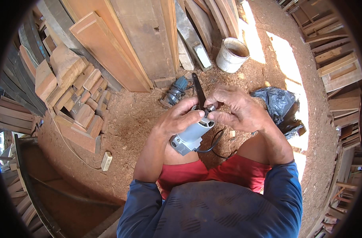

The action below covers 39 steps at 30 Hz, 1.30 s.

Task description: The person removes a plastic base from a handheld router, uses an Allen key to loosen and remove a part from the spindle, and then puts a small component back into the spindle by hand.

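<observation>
A grey corded power tool (190, 137), which looks like a trim router motor, rests tilted against my lap with its spindle end facing away from me. My left hand (177, 118) is closed around a flat black wrench (198, 90) at that spindle end, its thumb pressing near the jaw. The wrench's long handle points up and away. On the other side, my right hand (242, 109) pinches a small dark metal piece (211, 107) at the spindle, apparently the collet nut. My fingers partly hide where wrench and nut meet.
Beyond my hands, a blue-green power tool (177, 90) lies on the sawdust-covered floor. A white bucket (232, 55) and a black plastic bag (277, 104) are to the right. Stacked wood blocks (84, 115), leaning boards (109, 51) and a dark trough-like piece (50, 166) occupy the left.
</observation>
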Tool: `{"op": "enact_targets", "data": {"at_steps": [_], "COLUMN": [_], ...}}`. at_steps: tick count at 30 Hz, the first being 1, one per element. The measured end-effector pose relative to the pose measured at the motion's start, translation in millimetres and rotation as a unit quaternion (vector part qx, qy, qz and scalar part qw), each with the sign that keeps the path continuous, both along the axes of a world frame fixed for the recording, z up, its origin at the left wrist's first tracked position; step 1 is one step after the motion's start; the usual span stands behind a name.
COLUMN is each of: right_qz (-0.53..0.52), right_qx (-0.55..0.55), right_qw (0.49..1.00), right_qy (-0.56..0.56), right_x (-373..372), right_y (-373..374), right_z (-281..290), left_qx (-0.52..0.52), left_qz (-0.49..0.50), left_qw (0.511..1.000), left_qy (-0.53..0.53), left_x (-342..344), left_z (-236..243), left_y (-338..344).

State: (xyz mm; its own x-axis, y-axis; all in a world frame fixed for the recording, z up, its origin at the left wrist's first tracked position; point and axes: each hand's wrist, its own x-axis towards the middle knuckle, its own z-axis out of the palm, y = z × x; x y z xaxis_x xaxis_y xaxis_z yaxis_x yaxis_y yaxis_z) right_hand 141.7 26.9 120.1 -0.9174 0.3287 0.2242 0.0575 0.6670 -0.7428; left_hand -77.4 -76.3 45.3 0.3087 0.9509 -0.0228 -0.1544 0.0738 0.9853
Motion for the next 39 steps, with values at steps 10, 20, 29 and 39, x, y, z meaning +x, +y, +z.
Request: {"op": "enact_targets", "data": {"at_steps": [10, 20, 29, 39], "right_qz": [0.002, -0.041, 0.014, 0.041], "right_qx": [-0.020, -0.075, -0.201, 0.011], "right_qw": [0.999, 0.994, 0.978, 0.999], "right_qy": [0.025, 0.068, 0.044, -0.004], "right_x": [3.7, 1.8, 7.7, -0.9], "right_y": [1.2, 15.8, 13.6, -6.1], "right_z": [4.0, -7.9, -0.2, 7.9], "left_qx": [0.016, 0.046, 0.071, 0.023], "left_qz": [0.009, -0.004, -0.006, -0.004], "left_qw": [1.000, 0.998, 0.997, 1.000], "left_qy": [-0.014, 0.030, -0.043, -0.019], "left_x": [3.9, -1.3, 0.0, 4.8], "left_z": [12.0, 0.5, -1.1, 14.4], "left_y": [-2.9, 0.6, -2.7, -5.9]}}
